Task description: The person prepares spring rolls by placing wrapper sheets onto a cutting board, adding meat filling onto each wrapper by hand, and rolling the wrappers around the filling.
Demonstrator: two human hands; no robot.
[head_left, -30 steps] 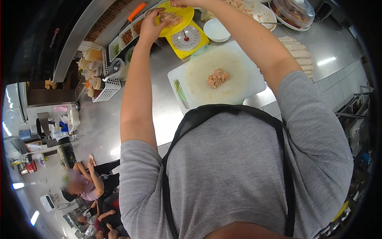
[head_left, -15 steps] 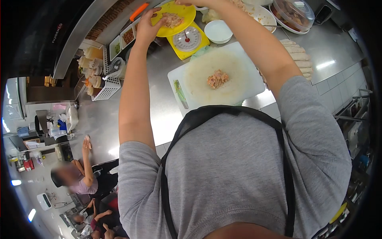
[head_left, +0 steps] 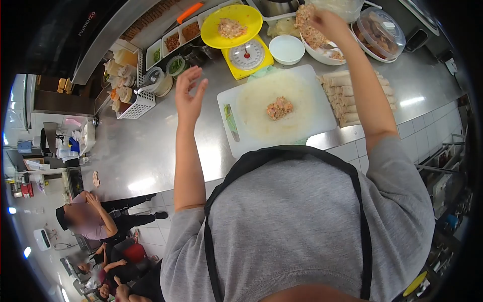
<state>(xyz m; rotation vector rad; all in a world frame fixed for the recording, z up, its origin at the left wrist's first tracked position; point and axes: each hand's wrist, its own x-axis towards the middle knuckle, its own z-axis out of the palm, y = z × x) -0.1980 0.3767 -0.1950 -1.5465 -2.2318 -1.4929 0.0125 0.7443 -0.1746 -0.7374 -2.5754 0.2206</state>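
Observation:
My left hand [head_left: 189, 93] is raised over the steel counter, left of the white cutting board [head_left: 322, 113], fingers apart and holding nothing. My right hand [head_left: 329, 26] is at the large white bowl [head_left: 329, 59] of minced meat mixture [head_left: 308, 31]. Its fingers curl down at the mixture, and whatever is in them is hidden. On the board, a small mound of mixture [head_left: 279, 108] sits on a pale round wrapper [head_left: 256, 121]. A yellow kitchen scale [head_left: 247, 54] carries a yellow plate [head_left: 211, 32] with more mixture [head_left: 232, 28].
Stacked pale rolls [head_left: 352, 98] lie right of the board. Behind it stands a white bowl [head_left: 287, 49]; a covered dish [head_left: 380, 32] is at far right. Condiment bottles fill a white basket [head_left: 143, 106] at left. A co-worker [head_left: 93, 216] stands beyond the counter's left end.
My left hand has come off the yellow plate and moved back toward me, empty. My right hand has left the plate and gone right to the mixture bowl. The view has shifted slightly.

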